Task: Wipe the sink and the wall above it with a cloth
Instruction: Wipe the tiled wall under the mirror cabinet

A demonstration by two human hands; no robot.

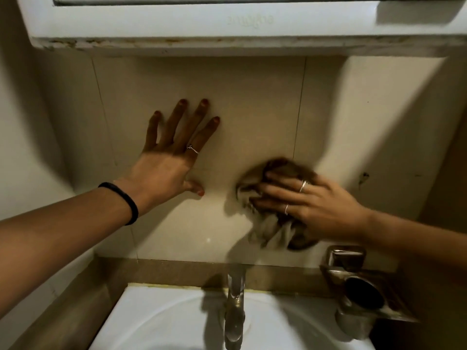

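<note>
My right hand (305,200) presses a crumpled grey-brown cloth (271,231) flat against the beige tiled wall (242,102), just above the sink's back ledge. The cloth and fingers are motion-blurred. My left hand (174,150) rests flat on the wall to the left, fingers spread, holding nothing. Below, the white sink (156,322) shows its rim and basin, with a metal tap (235,299) rising at its centre.
A white cabinet (202,24) with a stained lower edge overhangs the wall at the top. A metal soap holder (358,284) with a dark round cup is fixed at the right, close under the cloth. A brown ledge (161,271) runs behind the sink.
</note>
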